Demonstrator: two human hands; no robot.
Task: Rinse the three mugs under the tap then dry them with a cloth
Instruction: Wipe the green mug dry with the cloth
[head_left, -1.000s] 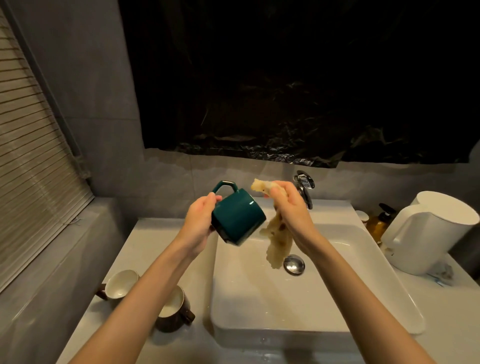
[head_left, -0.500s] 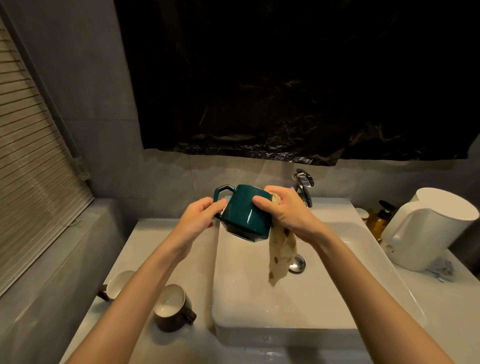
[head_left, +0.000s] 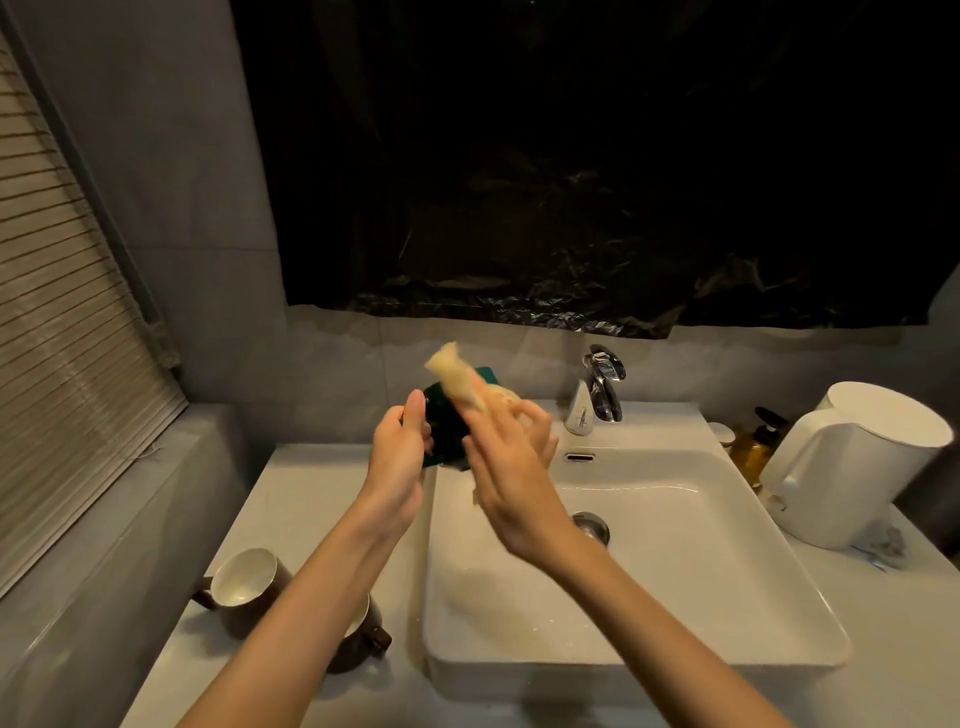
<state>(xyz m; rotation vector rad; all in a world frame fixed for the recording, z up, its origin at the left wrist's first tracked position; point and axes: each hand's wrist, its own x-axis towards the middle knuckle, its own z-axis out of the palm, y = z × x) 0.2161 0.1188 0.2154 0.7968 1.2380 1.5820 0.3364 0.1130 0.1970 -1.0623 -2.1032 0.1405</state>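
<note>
I hold a dark green mug (head_left: 448, 425) above the sink's (head_left: 727, 618) left rear corner; my hands hide most of it. My left hand (head_left: 399, 457) grips its left side. My right hand (head_left: 511, 462) holds a pale yellow cloth (head_left: 460, 382) against the mug, and one end of the cloth sticks up above it. Two brown mugs with white insides stand on the counter at the left: one (head_left: 244, 579) in full view, the other (head_left: 361, 631) partly behind my left forearm. The chrome tap (head_left: 597, 389) is behind the sink, with no water visible.
A white kettle (head_left: 852, 462) stands on the counter right of the sink, with an amber pump bottle (head_left: 753, 447) behind it. A slatted blind (head_left: 57, 322) covers the left wall. Black plastic sheeting (head_left: 571, 182) hangs above the tap.
The cloth hung below my right hand beside the mug; now it is bunched over the mug with an end pointing up. The mug has turned and is mostly hidden behind my hands.
</note>
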